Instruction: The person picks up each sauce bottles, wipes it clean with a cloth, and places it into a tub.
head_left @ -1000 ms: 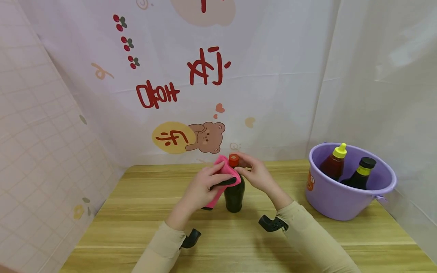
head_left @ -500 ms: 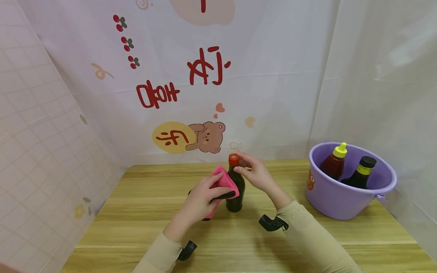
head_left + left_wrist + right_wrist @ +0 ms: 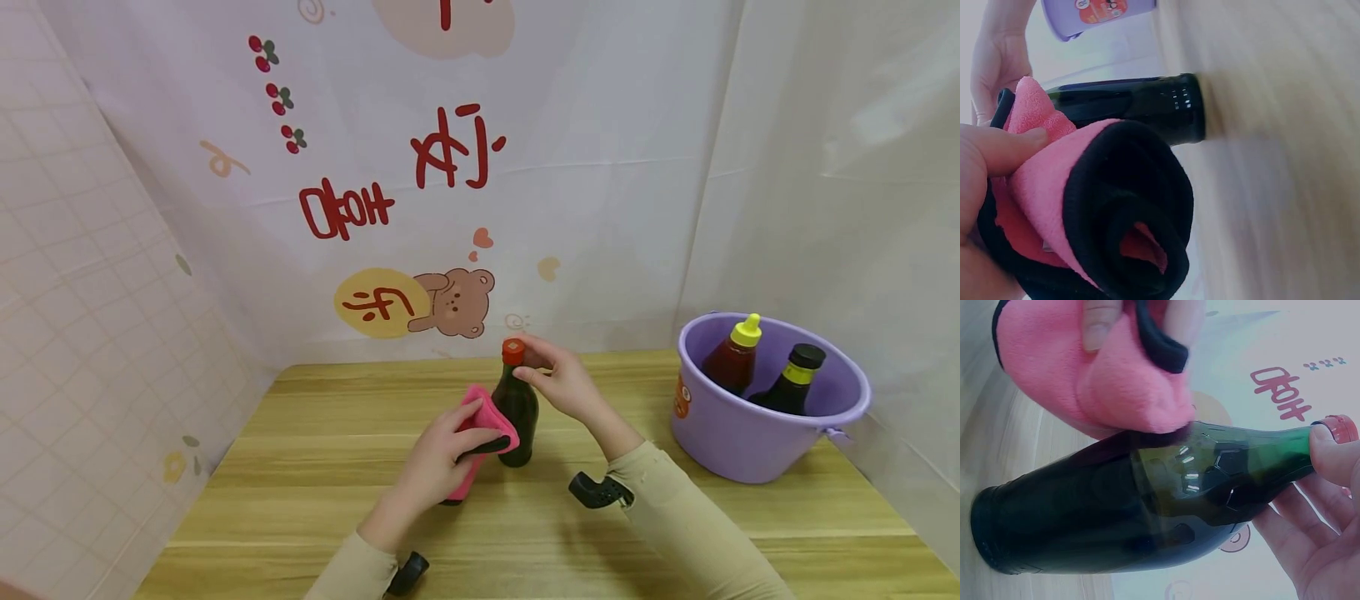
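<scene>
A dark green glass bottle with a red cap stands upright on the wooden table. My right hand holds it by the neck, just below the cap; in the right wrist view the thumb lies against the neck. In my left hand is a pink cloth with black edging, bunched up and pinched between thumb and fingers. The cloth presses against the bottle's side at the shoulder, as the right wrist view shows. Dark liquid fills the bottle's lower part.
To the right stands a purple bucket. Inside are a brown-red bottle with a yellow nozzle cap and a dark bottle with a black cap. A printed curtain hangs behind the wooden table.
The left hand has slid the cloth down along the bottle, from near the neck to its body, and a little toward me. My right hand and the bottle have stayed in place.
</scene>
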The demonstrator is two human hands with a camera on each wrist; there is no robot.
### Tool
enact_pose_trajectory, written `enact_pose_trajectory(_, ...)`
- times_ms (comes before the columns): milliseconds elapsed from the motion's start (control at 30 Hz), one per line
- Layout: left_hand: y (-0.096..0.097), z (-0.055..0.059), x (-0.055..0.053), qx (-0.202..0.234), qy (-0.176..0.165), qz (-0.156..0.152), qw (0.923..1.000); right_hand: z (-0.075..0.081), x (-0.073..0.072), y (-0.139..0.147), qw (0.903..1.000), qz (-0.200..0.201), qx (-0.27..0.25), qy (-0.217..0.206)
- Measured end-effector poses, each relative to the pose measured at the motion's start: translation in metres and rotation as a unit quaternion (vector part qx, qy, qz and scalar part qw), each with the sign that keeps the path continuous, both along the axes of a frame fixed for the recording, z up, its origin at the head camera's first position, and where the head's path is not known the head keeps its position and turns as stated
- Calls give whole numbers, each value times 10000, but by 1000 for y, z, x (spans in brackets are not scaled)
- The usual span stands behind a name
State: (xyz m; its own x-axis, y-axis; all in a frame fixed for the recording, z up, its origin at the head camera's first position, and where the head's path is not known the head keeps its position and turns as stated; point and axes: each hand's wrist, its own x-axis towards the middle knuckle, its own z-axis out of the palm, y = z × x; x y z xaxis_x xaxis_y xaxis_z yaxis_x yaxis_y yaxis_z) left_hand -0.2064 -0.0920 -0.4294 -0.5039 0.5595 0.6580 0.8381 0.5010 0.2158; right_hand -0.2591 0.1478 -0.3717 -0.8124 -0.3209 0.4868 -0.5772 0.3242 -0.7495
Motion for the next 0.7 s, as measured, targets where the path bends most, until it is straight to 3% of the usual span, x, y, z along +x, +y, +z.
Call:
enact_pose_trajectory(433,1,-17,1,-324,-376,-75,9987,1,1,0,10000,-39,18,-36)
enact_pose_trajectory(700,4,-23,-2,-950,-803,0,9922,-1,0,0,10000,8,-14,-42)
